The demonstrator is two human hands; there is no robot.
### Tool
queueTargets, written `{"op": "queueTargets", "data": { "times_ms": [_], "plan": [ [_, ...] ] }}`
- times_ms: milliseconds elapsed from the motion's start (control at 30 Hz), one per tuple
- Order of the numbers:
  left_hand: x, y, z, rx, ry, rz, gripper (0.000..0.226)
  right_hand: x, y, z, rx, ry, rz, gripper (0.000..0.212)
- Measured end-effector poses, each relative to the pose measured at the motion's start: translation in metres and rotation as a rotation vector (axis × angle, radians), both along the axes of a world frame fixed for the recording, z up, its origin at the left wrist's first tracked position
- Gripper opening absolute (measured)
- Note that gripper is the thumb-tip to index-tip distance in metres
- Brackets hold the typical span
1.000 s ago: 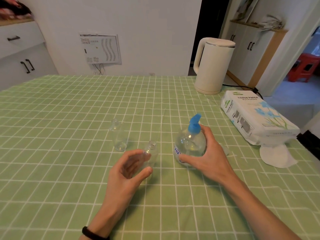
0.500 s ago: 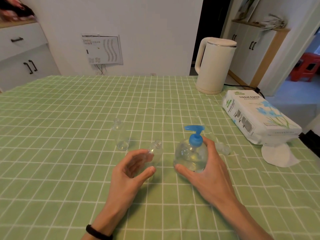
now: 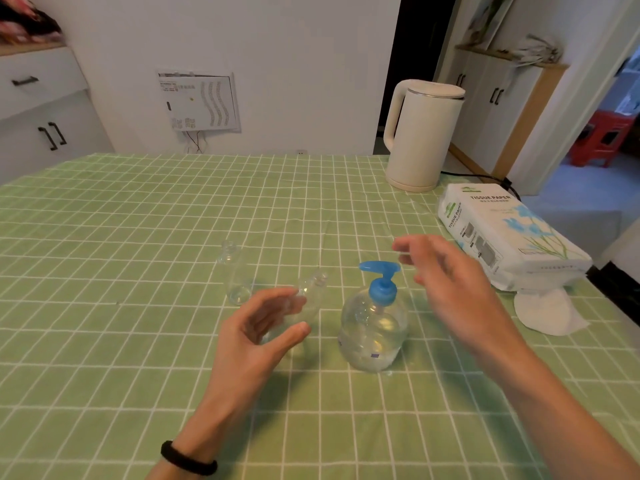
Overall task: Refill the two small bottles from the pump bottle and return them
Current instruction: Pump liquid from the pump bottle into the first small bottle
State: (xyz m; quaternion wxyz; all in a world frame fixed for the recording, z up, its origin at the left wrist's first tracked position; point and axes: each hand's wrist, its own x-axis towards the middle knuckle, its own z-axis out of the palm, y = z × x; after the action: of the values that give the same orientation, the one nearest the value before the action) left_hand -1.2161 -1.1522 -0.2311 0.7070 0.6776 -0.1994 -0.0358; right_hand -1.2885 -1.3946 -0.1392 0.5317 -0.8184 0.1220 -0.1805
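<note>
- The pump bottle (image 3: 373, 329) stands upright on the green checked tabletop (image 3: 104, 237), round and clear with a blue pump head (image 3: 381, 278) whose spout points left. It holds clear liquid, and no hand touches it.
- The right hand (image 3: 446, 278) hovers just above and to the right of the pump head, blurred. Its fingers (image 3: 407, 245) are loosely spread and hold nothing.
- The left hand (image 3: 256, 337) is curled around the nearer small bottle (image 3: 311, 292), thumb toward the pump bottle and fingers (image 3: 287, 301) on the far side. The fingers are parted around the bottle; whether they press on it cannot be told. A black band (image 3: 188, 460) sits on that wrist.
- This nearer small bottle is clear, uncapped and tilted, with its neck leaning toward the pump bottle.
- The second small bottle (image 3: 233, 275) stands upright and uncapped on the tabletop, just left of and beyond the left hand, apart from it. It looks nearly empty.
- At the far right edge of the tabletop stands a cream electric kettle (image 3: 422, 136). A pack of tissue paper (image 3: 502, 233) lies nearer, with one white tissue (image 3: 547, 311) sticking out of its near end.
</note>
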Motion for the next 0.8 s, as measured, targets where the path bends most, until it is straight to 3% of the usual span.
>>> {"op": "queueTargets", "data": {
  "times_ms": [233,433,800],
  "plan": [
    [0.005,-0.011,0.024,0.074,-0.109,0.004,0.044,0.056,0.01,0.039,-0.087,0.133,0.051,0.053],
    [0.006,-0.011,0.027,0.126,-0.152,0.003,0.042,0.073,0.016,0.027,-0.173,0.19,0.12,0.046],
    [0.01,-0.018,0.022,0.157,-0.17,0.006,0.042,0.079,0.015,0.014,-0.154,0.235,0.125,0.039]
  ]
}}
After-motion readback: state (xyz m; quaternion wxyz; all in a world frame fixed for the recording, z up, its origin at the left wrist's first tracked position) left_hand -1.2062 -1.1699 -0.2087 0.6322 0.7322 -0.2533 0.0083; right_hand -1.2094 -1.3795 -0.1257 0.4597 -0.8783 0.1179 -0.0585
